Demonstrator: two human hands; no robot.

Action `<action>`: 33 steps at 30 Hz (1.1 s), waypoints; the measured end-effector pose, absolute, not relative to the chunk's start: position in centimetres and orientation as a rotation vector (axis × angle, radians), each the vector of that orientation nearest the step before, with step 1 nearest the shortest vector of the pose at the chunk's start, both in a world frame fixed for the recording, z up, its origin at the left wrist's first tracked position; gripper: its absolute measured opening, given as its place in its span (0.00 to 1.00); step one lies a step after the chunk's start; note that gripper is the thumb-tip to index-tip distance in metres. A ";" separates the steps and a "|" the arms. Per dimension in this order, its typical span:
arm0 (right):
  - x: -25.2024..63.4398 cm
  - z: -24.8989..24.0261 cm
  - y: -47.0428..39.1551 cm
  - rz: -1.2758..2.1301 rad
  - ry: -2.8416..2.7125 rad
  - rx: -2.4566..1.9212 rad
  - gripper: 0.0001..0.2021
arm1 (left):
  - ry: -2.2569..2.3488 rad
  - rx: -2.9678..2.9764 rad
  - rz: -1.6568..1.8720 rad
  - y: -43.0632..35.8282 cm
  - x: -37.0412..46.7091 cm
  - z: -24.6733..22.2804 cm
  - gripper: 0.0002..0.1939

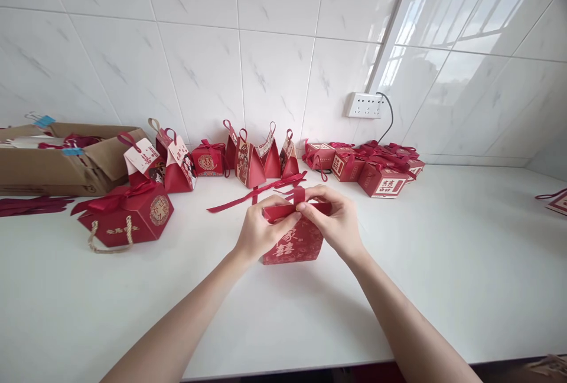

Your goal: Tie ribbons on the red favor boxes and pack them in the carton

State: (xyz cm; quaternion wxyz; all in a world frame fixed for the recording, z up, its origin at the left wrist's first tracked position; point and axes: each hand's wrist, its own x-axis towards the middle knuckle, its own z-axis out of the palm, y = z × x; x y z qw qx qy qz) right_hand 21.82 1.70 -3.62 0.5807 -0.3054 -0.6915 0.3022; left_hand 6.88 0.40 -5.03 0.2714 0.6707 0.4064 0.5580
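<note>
A red gift box (305,244) with pale Chinese characters on its front stands on the white table in front of me. My left hand (266,223) grips its top edge from the left side, thumb pressed to the front. From the right, my right hand (339,214) holds the same top edge, its thumb meeting the left one near the middle. A dark red ribbon loop (299,194) sticks up between my fingers. Behind the box lie loose red ribbons (248,197). My fingers behind the box's top are hidden.
Several tent-shaped gift boxes (250,164) line the wall. Back right, hexagonal red boxes (383,179) are clustered below a power socket (367,105). On the left are a large red box with rope handles (133,217), a cardboard carton (101,164) and a ribbon bundle (33,205).
</note>
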 end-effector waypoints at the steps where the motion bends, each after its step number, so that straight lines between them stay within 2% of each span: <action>1: 21.8 -3.6 1.7 0.715 -1.608 -0.718 0.05 | 1.085 1.805 1.502 0.4 6.8 -5.0 0.07; 13: 21.7 -3.8 2.0 0.783 -1.550 -0.719 0.06 | 1.061 1.818 1.460 0.6 6.5 -5.0 0.05; 19: 21.7 -3.9 1.9 0.794 -1.552 -0.713 0.06 | 1.069 1.786 1.525 0.6 6.7 -5.3 0.09; 24: 21.9 -3.5 1.6 0.677 -1.613 -0.691 0.06 | 1.094 1.811 1.471 0.8 6.6 -5.3 0.07; 27: 22.0 -3.1 1.5 0.591 -1.658 -0.664 0.03 | 1.113 1.793 1.453 0.9 6.6 -5.2 0.07; 33: 21.8 -3.0 1.5 0.622 -1.556 -0.697 0.05 | 1.114 1.778 1.457 0.8 6.8 -5.0 0.05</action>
